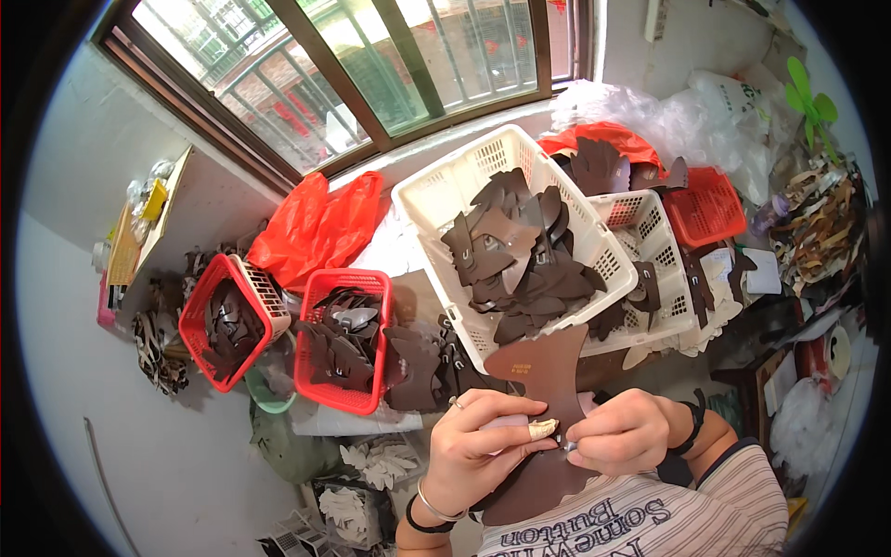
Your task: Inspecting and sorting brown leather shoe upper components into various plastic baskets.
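Note:
A dark brown cut leather piece (pixel 538 362) with a curved, pointed outline is held up in front of my striped shirt. My left hand (pixel 487 436) is closed on it, thumb and fingers pinching near its narrow middle; one finger is wrapped in pale tape. Across from it my right hand (pixel 620 432) is pinched at the same spot, its fingertips on a small silvery metal piece (pixel 569 447) whose exact kind I cannot make out. Fingers partly hide the leather's middle, while its lower part rests against my shirt.
Ahead stands a large white plastic basket (pixel 515 144) heaped with brown leather pieces, overlapping another white basket (pixel 682 311). Red baskets (pixel 382 371) with similar pieces sit at left, beside a red plastic bag (pixel 316 227). Leather scraps (pixel 817 223) pile at right, below a window (pixel 371 74).

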`<state>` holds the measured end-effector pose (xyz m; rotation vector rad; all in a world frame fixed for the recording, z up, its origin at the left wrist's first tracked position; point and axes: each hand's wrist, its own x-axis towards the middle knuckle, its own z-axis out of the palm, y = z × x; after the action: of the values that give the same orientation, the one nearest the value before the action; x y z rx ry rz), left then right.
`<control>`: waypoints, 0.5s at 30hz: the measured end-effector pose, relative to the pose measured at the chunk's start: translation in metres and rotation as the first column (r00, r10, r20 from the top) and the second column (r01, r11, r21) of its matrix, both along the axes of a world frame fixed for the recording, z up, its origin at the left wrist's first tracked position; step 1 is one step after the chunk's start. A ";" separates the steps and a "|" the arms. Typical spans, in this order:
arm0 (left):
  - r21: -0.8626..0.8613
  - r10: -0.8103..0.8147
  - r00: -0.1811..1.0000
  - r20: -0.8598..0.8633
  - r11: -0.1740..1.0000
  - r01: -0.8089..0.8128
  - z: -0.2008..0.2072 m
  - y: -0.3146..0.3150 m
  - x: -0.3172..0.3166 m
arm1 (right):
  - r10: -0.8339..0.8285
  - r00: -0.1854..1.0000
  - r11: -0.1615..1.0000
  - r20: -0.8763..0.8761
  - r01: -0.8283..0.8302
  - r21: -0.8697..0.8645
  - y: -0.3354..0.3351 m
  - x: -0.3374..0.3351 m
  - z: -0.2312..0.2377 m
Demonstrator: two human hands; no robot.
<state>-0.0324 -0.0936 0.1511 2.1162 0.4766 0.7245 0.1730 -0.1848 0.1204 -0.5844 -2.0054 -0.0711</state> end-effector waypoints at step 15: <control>-0.736 -0.049 0.993 0.104 0.668 0.110 -0.034 -0.010 -0.004 | -0.178 0.907 0.829 -0.381 -0.071 -0.555 -0.006 -0.005 -0.003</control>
<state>-0.0366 -0.1038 0.1169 1.3116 0.5213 0.4390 0.1679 -0.1905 0.1174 -0.9413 -1.5656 0.5897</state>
